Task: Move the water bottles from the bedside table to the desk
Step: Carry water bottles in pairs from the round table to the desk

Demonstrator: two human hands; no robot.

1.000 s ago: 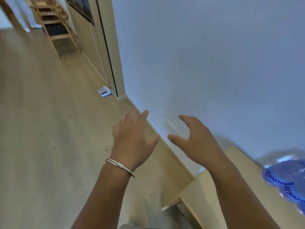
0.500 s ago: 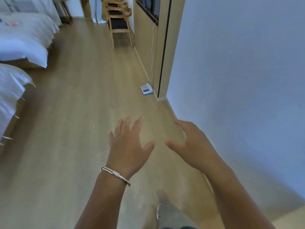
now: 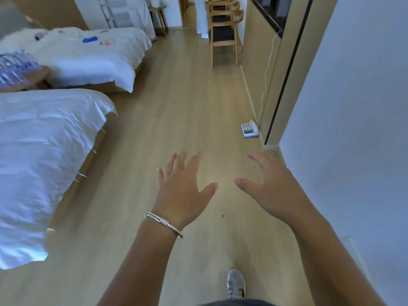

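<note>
While you walk along the wooden floor (image 3: 181, 111) between the beds and the wall, both of your grips are spread and carry nothing: the left hand (image 3: 183, 186) has its fingers fanned out straight, the right hand (image 3: 271, 186) has them relaxed and slightly bent, thumbs pointing toward each other over bare floor. The water bottles (image 3: 16, 67) lie far off to your upper left, a blurred blue-labelled cluster on the round wooden table (image 3: 43, 72) wedged between the near bed (image 3: 44, 151) and the far bed (image 3: 95, 56). Whether they stand upright or lie on their sides you cannot tell from this blur. Your left hand is the nearer one, yet both are well apart from the bottles, so I judge the next move is a leftward turn and walk round the near bed's corner before any reach.

Compared with a second ago, your view has swung left: the bottles at the right edge on a pale surface are gone from sight, and the beds and bedside table have come in. A telephone (image 3: 249, 129) sits on the floor by the wall.
</note>
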